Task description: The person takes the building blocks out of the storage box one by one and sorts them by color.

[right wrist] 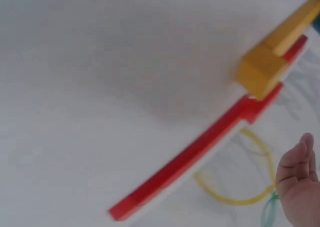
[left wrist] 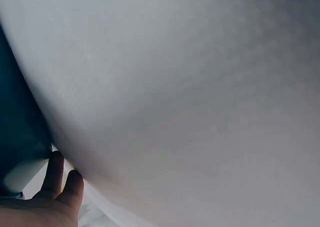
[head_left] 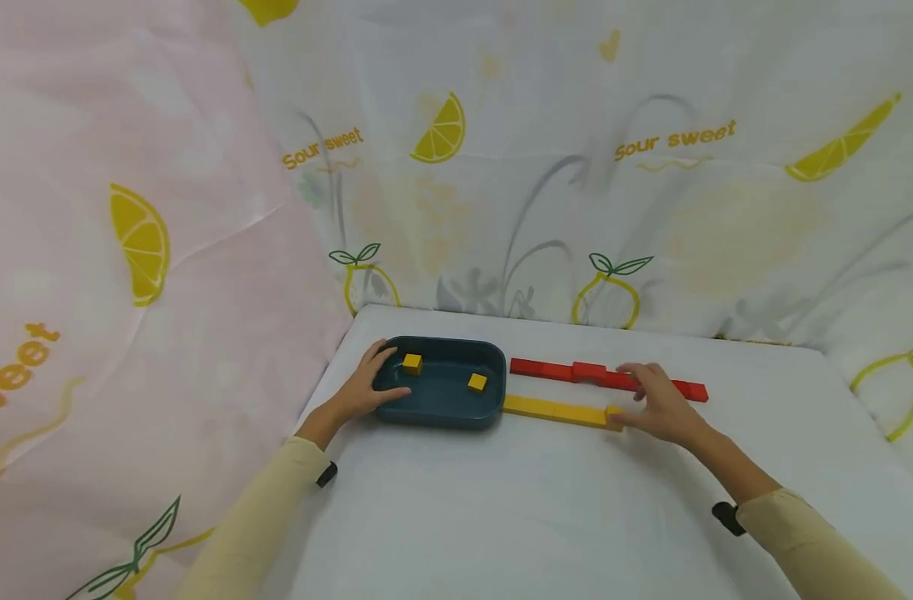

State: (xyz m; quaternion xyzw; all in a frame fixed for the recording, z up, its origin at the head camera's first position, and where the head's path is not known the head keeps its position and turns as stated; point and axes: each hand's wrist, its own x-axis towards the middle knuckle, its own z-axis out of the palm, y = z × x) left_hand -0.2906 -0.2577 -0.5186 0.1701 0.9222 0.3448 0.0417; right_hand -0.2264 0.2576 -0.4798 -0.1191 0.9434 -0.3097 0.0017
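At the left end of a dark blue-green tray (head_left: 441, 422), my left hand (head_left: 361, 390) rests with thumb and fingers spread over the rim. The left wrist view shows its fingers (left wrist: 71, 189) extended beside the tray's dark side. Two yellow cubes (head_left: 412, 363) lie apart inside the tray. My right hand (head_left: 665, 408) reaches over the right end of a yellow block row (head_left: 554, 410), its thumb right at the raised end block (right wrist: 262, 69). Its index finger is lifted away, overlapping a red block row (head_left: 542, 370) behind. In the right wrist view the fingers show no block between them.
The white table (head_left: 531, 517) extends in front of the tray and rows. Behind it hangs a fruit-printed white cloth (head_left: 501, 208), with a pinkish cloth (head_left: 217, 333) at the left. One red block (head_left: 589, 372) stands higher than its neighbours.
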